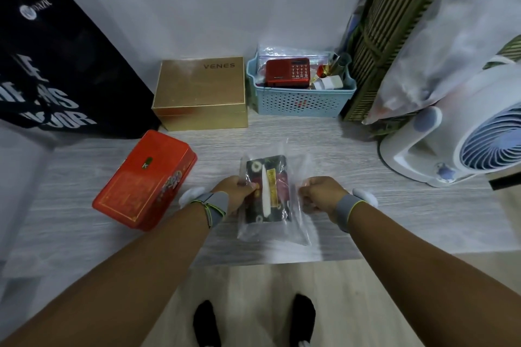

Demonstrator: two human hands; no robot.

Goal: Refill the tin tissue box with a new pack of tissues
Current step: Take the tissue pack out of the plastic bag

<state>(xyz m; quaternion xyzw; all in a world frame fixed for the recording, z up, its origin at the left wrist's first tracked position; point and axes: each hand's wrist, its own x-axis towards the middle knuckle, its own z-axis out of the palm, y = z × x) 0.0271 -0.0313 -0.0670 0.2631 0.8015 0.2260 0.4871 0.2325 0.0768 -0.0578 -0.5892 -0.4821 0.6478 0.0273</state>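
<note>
A dark patterned tissue pack (277,191), with a white tissue poking from its top slot, lies on the pale table inside a clear plastic bag (303,222). My left hand (235,191) pinches the bag's left edge. On the opposite side my right hand (318,196) grips the right edge of the same bag. A red tin tissue box (146,179) lies closed to the left of the pack, apart from both hands.
A gold box (200,93) and a blue basket (300,98) holding a red radio (287,71) stand at the back. A black bag (53,64) leans at left. A white fan (462,138) and a rolled mat (394,31) stand at right.
</note>
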